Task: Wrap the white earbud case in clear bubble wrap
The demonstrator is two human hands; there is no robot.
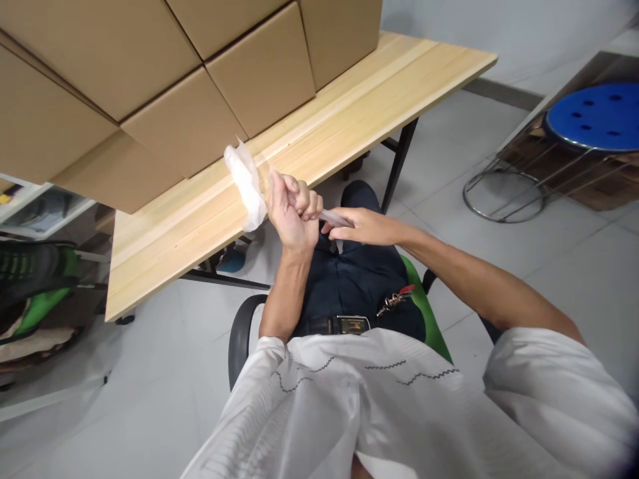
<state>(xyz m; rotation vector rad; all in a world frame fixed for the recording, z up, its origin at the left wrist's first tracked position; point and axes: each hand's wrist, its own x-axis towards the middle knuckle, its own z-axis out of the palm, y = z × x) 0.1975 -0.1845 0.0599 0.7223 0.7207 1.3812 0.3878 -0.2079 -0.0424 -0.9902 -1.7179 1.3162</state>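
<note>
A thin white sheet (245,183), soft and crumpled, sticks out loosely past the thumb side of my left hand (297,209). Whether it is tissue, cloth or film I cannot tell. That hand is closed in a fist around its bunched middle, above the near edge of the table. From the other side of the fist, the sheet runs on as a narrow twisted strip into my right hand (367,226), whose fingers are closed on it over my lap. The part inside the left fist is hidden.
Stacked cardboard boxes (269,66) stand along the back of the wooden table (359,126). To the right is a blue round stool (599,116) with wire legs. A green and black chair (40,286) and a white shelf (44,206) are at the left. Keys (394,301) hang at my waist.
</note>
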